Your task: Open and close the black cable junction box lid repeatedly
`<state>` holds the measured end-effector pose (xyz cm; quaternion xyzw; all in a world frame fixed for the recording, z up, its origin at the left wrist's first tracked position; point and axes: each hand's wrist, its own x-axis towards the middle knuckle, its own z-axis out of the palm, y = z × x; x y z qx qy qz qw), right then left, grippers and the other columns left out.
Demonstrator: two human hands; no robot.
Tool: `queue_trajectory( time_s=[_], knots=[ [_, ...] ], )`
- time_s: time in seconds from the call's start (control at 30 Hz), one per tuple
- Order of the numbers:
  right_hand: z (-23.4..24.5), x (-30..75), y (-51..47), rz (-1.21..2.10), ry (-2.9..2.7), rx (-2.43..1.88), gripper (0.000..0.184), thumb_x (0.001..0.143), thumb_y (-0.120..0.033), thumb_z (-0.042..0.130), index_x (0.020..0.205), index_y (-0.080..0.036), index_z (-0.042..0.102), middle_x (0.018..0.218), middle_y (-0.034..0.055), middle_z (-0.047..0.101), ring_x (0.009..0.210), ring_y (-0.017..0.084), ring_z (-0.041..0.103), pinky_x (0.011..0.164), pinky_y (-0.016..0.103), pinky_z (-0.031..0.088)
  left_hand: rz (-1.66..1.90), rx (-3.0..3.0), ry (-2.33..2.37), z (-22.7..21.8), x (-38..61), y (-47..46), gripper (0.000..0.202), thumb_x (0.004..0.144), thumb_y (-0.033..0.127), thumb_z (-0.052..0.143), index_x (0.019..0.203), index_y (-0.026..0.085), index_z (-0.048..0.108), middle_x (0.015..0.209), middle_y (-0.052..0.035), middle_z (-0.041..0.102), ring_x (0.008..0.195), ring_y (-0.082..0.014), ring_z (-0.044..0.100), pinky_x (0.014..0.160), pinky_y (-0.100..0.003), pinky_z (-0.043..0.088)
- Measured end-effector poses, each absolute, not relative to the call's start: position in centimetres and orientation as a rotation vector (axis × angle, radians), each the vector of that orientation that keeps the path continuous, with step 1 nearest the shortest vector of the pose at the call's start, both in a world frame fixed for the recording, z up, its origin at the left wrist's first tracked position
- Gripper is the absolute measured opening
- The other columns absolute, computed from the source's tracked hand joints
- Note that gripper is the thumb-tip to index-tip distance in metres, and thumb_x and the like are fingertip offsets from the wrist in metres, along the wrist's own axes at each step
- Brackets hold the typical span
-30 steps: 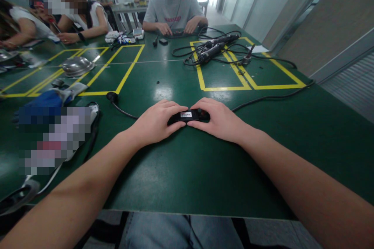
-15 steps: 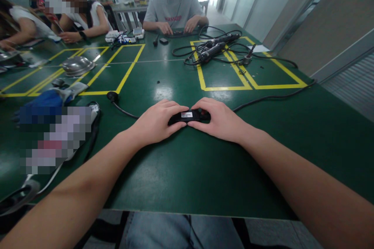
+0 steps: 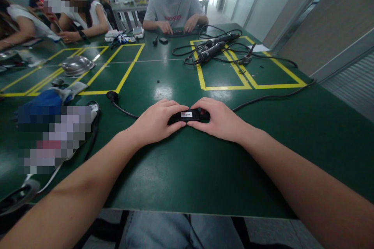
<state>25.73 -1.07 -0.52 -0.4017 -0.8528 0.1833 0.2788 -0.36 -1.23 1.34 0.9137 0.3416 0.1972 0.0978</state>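
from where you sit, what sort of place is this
Probably a shared workshop or training room: a green table marked out with yellow tape, black corded tools, and a person across it.

2 bare forearms [image 3: 96, 175] — smooth and slender — plus washed-out blue denim jeans [image 3: 160, 230]

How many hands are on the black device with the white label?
2: the left hand around the left part of the black device, the right hand around its right part. No other hand seems hidden there.
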Motion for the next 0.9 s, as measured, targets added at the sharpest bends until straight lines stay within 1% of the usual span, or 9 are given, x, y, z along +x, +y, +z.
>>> queue_trajectory(
  time_s=[0.33, 0.53, 0.7, 0.8, 0.9],
  knots=[
    [-0.47, 25.74, -1.04, 0.495, -2.308, -1.09, 0.026, 0.095, -0.036, 0.088, 0.114, -0.022, 0.079, 0.111, 0.008, 0.079, 0.098, 0.027, 0.073, 0.091, 0.043, 0.059, 0.574, 2.716, 1.003, 1.48, -0.34, -1.27, 0.04, 0.106, 0.03, 0.076, 0.143, 0.016, 0.075, 0.126, -0.0135, 0.083, 0.118, -0.0311, 0.076, 0.108, -0.048, 0.062],
    [-0.45, 25.72, -1.04, 0.486, -2.316, -1.084, 0.026, 0.096, -0.038, 0.087, 0.115, -0.021, 0.08, 0.112, 0.0088, 0.078, 0.101, 0.027, 0.073, 0.093, 0.042, 0.059, 0.571, 2.724, 1.006, 1.39, -0.39, -1.3, 0.038, 0.107, 0.03, 0.074, 0.143, 0.018, 0.075, 0.127, -0.0124, 0.082, 0.117, -0.0307, 0.077, 0.108, -0.048, 0.062],
    [-0.53, 25.67, -1.07, 0.471, -2.318, -1.079, 0.028, 0.096, -0.038, 0.088, 0.115, -0.02, 0.08, 0.111, 0.0088, 0.079, 0.1, 0.027, 0.073, 0.093, 0.042, 0.059, 0.578, 2.718, 1.0, 1.43, -0.37, -1.31, 0.04, 0.105, 0.028, 0.077, 0.142, 0.014, 0.076, 0.126, -0.0141, 0.082, 0.117, -0.0317, 0.076, 0.109, -0.049, 0.062],
    [-0.51, 25.64, -1.11, 0.468, -2.321, -1.087, 0.027, 0.097, -0.038, 0.087, 0.115, -0.019, 0.08, 0.111, 0.0094, 0.079, 0.1, 0.027, 0.073, 0.093, 0.043, 0.059, 0.559, 2.708, 1.016, 1.46, -0.33, -1.27, 0.04, 0.106, 0.03, 0.076, 0.143, 0.016, 0.075, 0.126, -0.014, 0.082, 0.117, -0.032, 0.076, 0.108, -0.05, 0.062],
    [-0.45, 25.67, -1.13, 0.469, -2.322, -1.091, 0.025, 0.097, -0.038, 0.087, 0.114, -0.021, 0.079, 0.112, 0.009, 0.079, 0.101, 0.028, 0.074, 0.093, 0.043, 0.06, 0.549, 2.706, 1.021, 1.49, -0.31, -1.28, 0.04, 0.107, 0.03, 0.074, 0.144, 0.016, 0.075, 0.127, -0.014, 0.082, 0.117, -0.0317, 0.075, 0.108, -0.05, 0.062]
  ],
)
